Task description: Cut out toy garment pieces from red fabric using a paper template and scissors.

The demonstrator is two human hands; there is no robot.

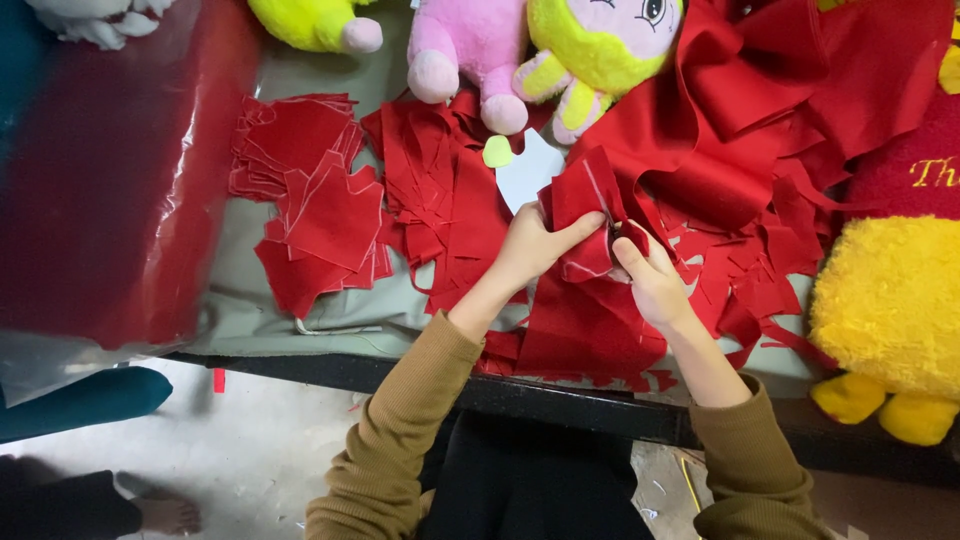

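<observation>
Both grips, left hand (530, 245) and right hand (650, 280), pinch folded red felt (590, 205) amid scraps (740, 280) near the table edge (560, 395).

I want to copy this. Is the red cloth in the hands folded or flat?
Folded: the red felt piece is bunched double between the left hand and right hand.

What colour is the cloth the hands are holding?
Red. The cloth is plain red felt-like fabric, seen in the head view.
</observation>
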